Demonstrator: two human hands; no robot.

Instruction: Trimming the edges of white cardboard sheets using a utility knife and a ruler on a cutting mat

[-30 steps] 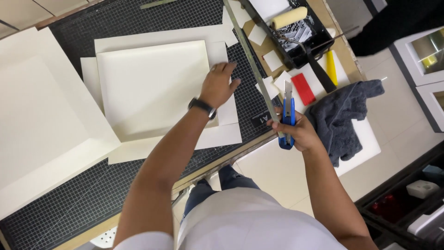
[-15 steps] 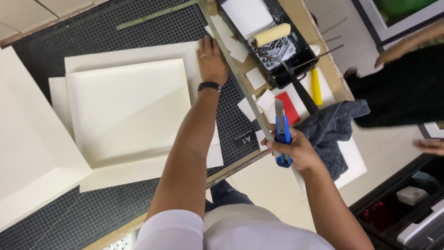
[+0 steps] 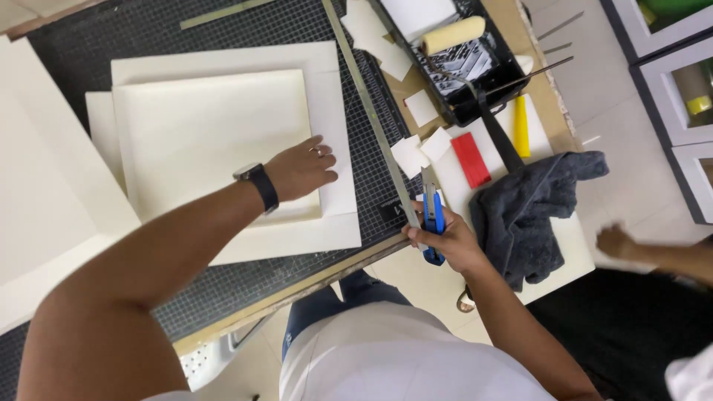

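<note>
One black tray [image 3: 505, 70] holds foam roller [image 3: 453, 34] | left hand [image 3: 301, 169] flat, open grip on cream board [image 3: 212, 134] | right hand [image 3: 445, 238] grips blue cutter [image 3: 433, 223]

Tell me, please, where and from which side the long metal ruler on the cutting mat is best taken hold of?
Probably the metal ruler near its middle, fingers pinching its long edges from above. It lies flat and thin on the cutting mat; its near end sits by the right hand holding the blue utility knife.
</note>
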